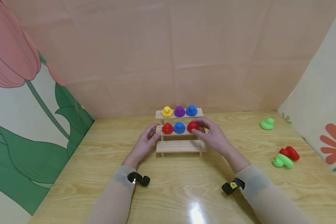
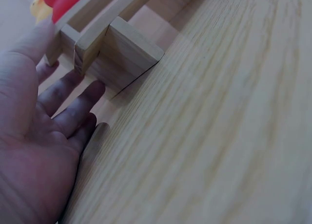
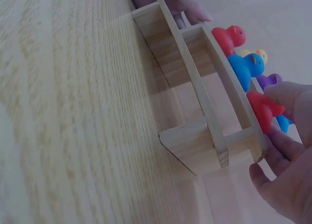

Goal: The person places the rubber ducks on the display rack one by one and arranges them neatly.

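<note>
A three-tier wooden rack (image 1: 181, 146) stands on the table. My right hand (image 1: 212, 135) pinches a red rubber duck (image 1: 193, 126) between thumb and fingers at the right end of the middle tier; in the right wrist view this duck (image 3: 263, 109) sits against the tier. With thumb and fingers, my left hand (image 1: 144, 142) holds the left end of the rack, seen close up in the left wrist view. Another red duck (image 1: 167, 128) and a blue duck (image 1: 179, 127) share the middle tier. On the top tier are yellow (image 1: 167, 111), purple (image 1: 179, 111) and blue (image 1: 191, 110) ducks.
To the right on the wooden table (image 1: 168, 193), a green duck (image 1: 267, 124) lies toward the back. Nearer, another green duck (image 1: 283, 161) lies on its side beside a red duck (image 1: 292, 153). A pink-brown backdrop (image 1: 168, 62) rises behind the rack.
</note>
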Tool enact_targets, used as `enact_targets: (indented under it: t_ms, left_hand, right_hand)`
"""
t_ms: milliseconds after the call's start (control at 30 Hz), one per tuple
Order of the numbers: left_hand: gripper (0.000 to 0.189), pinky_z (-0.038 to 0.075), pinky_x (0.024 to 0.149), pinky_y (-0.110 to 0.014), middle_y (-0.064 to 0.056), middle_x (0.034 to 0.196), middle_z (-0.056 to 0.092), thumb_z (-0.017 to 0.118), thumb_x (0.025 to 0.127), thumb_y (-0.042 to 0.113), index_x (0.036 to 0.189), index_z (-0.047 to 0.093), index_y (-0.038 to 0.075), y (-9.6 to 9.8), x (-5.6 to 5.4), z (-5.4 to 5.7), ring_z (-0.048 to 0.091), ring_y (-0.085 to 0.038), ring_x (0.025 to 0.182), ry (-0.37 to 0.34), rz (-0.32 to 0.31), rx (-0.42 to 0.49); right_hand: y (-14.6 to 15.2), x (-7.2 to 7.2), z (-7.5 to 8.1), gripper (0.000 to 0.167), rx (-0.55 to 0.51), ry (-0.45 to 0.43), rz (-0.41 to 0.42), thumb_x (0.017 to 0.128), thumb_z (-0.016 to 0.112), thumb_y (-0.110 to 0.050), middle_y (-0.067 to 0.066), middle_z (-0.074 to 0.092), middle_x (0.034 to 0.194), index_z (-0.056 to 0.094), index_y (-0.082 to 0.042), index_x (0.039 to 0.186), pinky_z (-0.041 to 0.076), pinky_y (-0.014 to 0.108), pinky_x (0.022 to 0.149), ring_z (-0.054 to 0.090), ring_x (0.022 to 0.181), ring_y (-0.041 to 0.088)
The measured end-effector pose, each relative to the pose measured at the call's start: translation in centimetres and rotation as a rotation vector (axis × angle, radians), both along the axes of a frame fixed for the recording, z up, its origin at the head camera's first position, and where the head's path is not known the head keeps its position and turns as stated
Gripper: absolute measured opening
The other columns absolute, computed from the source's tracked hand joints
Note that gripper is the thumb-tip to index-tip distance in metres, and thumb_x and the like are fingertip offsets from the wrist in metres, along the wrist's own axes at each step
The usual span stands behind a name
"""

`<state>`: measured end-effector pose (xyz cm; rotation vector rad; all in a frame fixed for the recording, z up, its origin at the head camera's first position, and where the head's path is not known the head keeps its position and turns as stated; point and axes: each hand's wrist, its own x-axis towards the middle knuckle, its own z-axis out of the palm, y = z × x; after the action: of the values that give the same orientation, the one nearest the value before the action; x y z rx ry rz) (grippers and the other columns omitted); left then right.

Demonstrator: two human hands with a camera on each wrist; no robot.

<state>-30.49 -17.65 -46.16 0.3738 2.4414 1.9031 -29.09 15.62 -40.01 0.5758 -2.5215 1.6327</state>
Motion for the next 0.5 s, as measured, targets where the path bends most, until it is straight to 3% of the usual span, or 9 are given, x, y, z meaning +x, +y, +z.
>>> enact_targets:
  t_ms: [500]
  left_hand:
    - [0.073, 0.043, 0.124, -0.053, -0.012, 0.159, 0.059, 0.066, 0.108, 0.058, 0.168, 0.044, 0.022, 0.06, 0.03, 0.07, 0.057, -0.030, 0.146, 0.008, -0.006, 0.013]
  right_hand:
    - [0.01, -0.13, -0.20, 0.047, -0.003, 0.024, -0.018, 0.104, 0.082, -0.017, 0.016, 0.069, 0.137, 0.066, -0.008, 0.147, 0.052, 0.060, 0.114, 0.063, 0.134, 0.041]
